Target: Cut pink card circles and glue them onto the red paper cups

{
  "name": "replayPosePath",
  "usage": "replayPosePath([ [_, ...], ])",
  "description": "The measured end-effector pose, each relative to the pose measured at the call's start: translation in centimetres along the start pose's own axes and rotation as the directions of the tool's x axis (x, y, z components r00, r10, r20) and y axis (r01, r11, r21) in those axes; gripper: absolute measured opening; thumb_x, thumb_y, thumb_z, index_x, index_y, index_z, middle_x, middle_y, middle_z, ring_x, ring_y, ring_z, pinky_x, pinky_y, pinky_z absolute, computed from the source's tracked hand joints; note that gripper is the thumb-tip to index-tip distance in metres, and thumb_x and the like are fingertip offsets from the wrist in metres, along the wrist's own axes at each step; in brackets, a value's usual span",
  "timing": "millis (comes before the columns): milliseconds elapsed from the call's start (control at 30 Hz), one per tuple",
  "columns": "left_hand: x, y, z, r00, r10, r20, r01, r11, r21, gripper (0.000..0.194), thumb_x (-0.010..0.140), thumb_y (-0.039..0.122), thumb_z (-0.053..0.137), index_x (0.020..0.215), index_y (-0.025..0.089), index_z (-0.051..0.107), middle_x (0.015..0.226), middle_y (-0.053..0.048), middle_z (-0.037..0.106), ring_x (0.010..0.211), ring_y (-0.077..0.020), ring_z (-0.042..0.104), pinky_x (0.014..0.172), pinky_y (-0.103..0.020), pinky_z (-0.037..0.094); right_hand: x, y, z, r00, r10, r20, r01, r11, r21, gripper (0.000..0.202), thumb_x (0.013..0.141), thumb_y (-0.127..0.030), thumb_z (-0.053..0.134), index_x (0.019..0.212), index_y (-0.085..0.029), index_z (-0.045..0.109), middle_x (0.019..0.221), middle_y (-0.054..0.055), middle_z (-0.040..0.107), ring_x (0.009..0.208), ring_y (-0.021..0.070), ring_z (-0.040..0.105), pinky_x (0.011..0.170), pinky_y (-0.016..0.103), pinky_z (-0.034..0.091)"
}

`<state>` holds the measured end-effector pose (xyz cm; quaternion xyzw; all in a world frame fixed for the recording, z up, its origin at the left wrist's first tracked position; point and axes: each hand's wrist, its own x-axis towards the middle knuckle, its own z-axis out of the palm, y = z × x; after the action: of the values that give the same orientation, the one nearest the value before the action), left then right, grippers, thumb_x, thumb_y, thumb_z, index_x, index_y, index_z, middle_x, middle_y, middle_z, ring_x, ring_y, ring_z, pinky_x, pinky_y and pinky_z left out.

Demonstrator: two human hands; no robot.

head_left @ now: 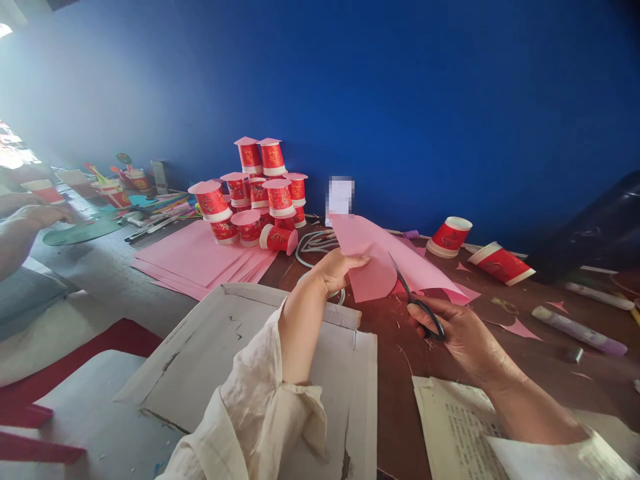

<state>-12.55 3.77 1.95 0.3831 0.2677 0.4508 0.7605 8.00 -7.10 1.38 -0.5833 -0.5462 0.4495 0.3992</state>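
A pink paper sheet (373, 267) is pinched in my left hand (336, 270), raised above the brown table. Its lower part shows a curved cut edge. My right hand (457, 330) has its fingers closed round the handles of black scissors (417, 300), whose blades point up and left at the paper's cut. Beyond my left hand are stacked red paper cups (280, 199), several topped with pink paper pieces. One cup (278, 239) lies on its side by a pile of pink sheets (180, 257).
Two red cups (451, 237) (503, 263) are by the blue wall. Paper scraps (520, 329), a glue tube (579, 330), a printed booklet (453, 427) and grey cardboard (350, 400) lie nearer. At far left, another person's hands (37, 217) are beside a green mat (87, 229).
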Motion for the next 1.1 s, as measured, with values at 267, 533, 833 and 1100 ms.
replayPosePath([
  [267,0.1,-0.1,-0.1,1.000,-0.010,-0.006,0.010,1.000,-0.009,0.024,0.071,0.008,0.071,0.094,0.009,0.070,0.088,-0.011,0.073,0.084,-0.0221,0.069,0.095,-0.042,0.045,0.1,0.0,-0.2,1.000,-0.006,0.009,0.007,0.999,-0.039,0.041,0.073,-0.054,0.071,0.099,-0.023,0.075,0.067,0.001,0.061,0.061,0.0133,0.053,0.055,0.025,0.041],
  [533,0.0,0.0,-0.2,1.000,-0.013,-0.006,0.013,1.000,0.009,0.028,0.068,0.011,0.075,0.096,0.009,0.070,0.093,-0.012,0.073,0.091,-0.0251,0.068,0.098,-0.046,0.044,0.2,0.4,-0.5,0.999,-0.005,0.034,0.007,0.999,-0.039,0.042,0.073,-0.054,0.071,0.100,-0.022,0.074,0.069,0.001,0.062,0.061,0.0125,0.052,0.055,0.024,0.042],
  [833,-0.1,0.2,-0.2,1.000,-0.029,0.010,0.029,0.999,0.027,0.030,0.066,0.011,0.076,0.096,0.010,0.071,0.092,-0.012,0.073,0.092,-0.0249,0.068,0.095,-0.043,0.045,0.2,0.9,-1.2,0.996,-0.006,0.090,0.007,1.000,-0.006,0.038,0.074,-0.052,0.071,0.093,-0.020,0.074,0.070,0.001,0.060,0.063,0.0133,0.050,0.057,0.025,0.042],
  [1100,-0.2,0.2,-0.1,1.000,-0.030,-0.001,0.030,0.999,0.042,0.026,0.066,0.010,0.076,0.092,0.009,0.071,0.088,-0.011,0.073,0.087,-0.0233,0.068,0.092,-0.041,0.048,0.1,0.7,-1.2,0.995,-0.023,0.092,0.024,1.000,-0.007,0.036,0.074,-0.052,0.071,0.086,-0.019,0.074,0.069,0.002,0.059,0.062,0.0126,0.050,0.056,0.025,0.042],
])
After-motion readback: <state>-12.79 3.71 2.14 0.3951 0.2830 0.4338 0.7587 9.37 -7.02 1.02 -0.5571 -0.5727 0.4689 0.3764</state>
